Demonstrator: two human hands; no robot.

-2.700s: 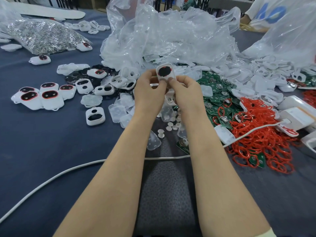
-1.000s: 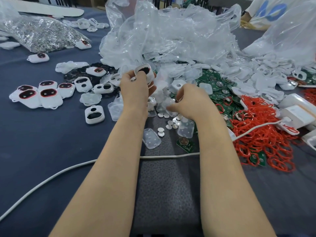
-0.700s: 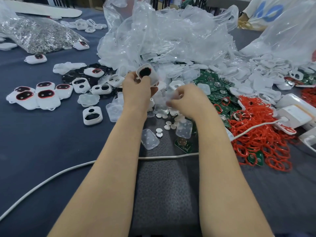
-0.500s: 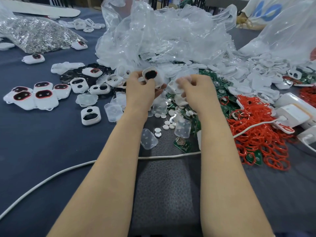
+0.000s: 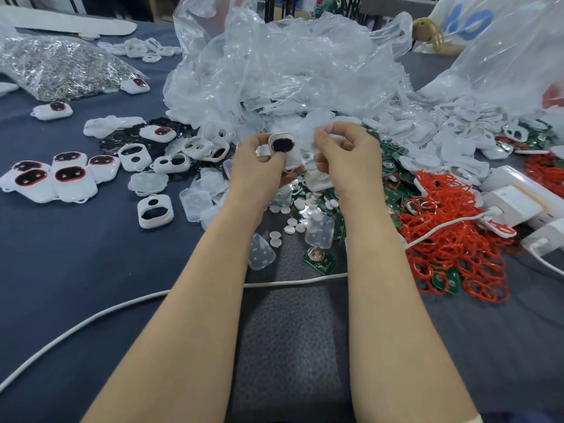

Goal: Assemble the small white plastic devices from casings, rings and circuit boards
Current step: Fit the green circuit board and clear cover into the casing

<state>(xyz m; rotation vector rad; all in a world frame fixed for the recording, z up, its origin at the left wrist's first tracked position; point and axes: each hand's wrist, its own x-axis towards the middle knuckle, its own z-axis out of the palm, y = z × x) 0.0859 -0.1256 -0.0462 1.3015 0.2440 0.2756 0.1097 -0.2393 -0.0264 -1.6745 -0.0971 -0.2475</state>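
Note:
My left hand (image 5: pixel 259 167) grips a small white casing (image 5: pixel 285 151) with a dark oval window rimmed in red, held upright above the table's middle. My right hand (image 5: pixel 348 157) is just right of it, its fingertips pinching a thin translucent plastic piece (image 5: pixel 317 132). Green circuit boards (image 5: pixel 393 181) lie in a heap under and right of my right hand. Red rings (image 5: pixel 451 239) are piled further right. Assembled white devices (image 5: pixel 55 181) sit in a group at the left.
A big crumpled clear plastic bag (image 5: pixel 290 65) fills the back centre. Loose white casings (image 5: pixel 154 210), clear covers (image 5: pixel 261 251) and small white discs (image 5: pixel 290 228) are scattered near my wrists. A white cable (image 5: pixel 122 306) crosses the front. White adapters (image 5: pixel 515 203) lie right; a bag of metal parts (image 5: pixel 61 65) back left.
My left hand kept the casing and drew it toward the middle. My right hand dipped into the pile, then rose beside the casing with a translucent piece pinched.

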